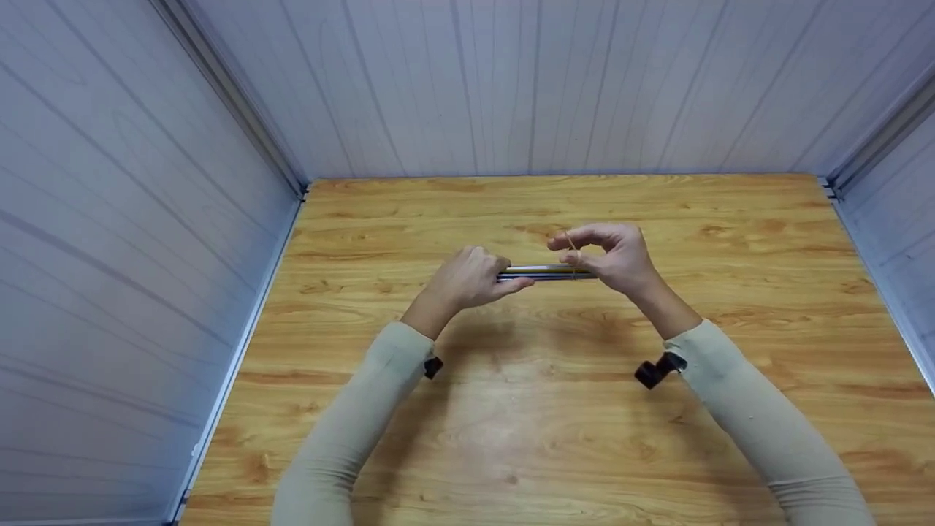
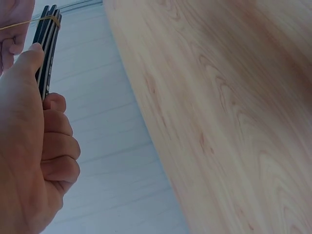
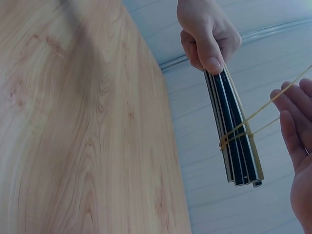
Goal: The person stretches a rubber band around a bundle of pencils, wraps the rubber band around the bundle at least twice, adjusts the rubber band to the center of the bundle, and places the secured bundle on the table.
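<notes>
Centre frame in the head view, our left hand [image 1: 467, 281] grips the pens [image 1: 544, 272] above the table [image 1: 540, 409]. Left wrist: fingers curl round them, upper left. Right wrist: our right hand [image 3: 297, 146], far right, hooks the band [image 3: 253, 122] on its fingers.

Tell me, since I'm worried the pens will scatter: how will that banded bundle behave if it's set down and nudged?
The bundle of pens looks stiff and light. The rubber band wraps only one end, so the left hand's end might splay. Being flattish, it probably slides rather than rolls.

Both hands [image 1: 544, 270] hold pencil bundle [image 1: 544, 273] above table [image 1: 555, 409]
</notes>
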`<act>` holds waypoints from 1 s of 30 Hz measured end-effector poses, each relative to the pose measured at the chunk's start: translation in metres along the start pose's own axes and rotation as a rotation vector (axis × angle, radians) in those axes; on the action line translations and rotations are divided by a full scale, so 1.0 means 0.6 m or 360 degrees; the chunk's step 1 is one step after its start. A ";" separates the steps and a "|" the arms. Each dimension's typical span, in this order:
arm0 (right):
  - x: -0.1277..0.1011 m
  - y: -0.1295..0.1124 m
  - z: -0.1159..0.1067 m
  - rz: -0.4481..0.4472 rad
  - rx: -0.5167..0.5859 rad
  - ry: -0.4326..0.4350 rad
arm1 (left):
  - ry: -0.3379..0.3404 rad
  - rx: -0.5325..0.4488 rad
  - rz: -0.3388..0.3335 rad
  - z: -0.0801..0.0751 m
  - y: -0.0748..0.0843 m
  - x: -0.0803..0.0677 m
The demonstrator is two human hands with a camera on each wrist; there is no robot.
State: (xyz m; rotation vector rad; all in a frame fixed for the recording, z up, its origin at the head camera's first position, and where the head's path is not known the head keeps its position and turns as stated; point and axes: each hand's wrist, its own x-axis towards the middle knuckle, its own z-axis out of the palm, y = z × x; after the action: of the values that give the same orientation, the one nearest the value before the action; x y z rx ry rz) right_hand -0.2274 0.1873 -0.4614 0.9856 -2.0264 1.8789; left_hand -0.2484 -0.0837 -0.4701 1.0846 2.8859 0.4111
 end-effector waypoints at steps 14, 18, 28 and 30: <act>-0.017 0.001 0.008 -0.0245 0.0161 -0.0223 | 0.0071 0.0018 -0.0241 0.013 -0.033 0.009; -0.018 0.001 0.011 -0.0344 0.0032 -0.0183 | 0.0160 -0.0079 -0.0274 0.012 -0.035 0.010; -0.026 0.013 0.032 -0.0537 -0.0283 -0.0092 | 0.0408 -0.0494 -0.0477 0.018 -0.017 0.019; -0.029 0.014 0.035 -0.0530 -0.0301 -0.0100 | 0.0440 -0.0557 -0.0525 0.017 -0.013 0.019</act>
State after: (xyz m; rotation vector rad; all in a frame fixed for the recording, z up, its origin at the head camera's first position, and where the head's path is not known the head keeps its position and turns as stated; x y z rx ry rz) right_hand -0.2134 0.1727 -0.4814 1.2512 -1.8888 1.4765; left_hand -0.2611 -0.0796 -0.4810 0.5241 2.9731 1.0646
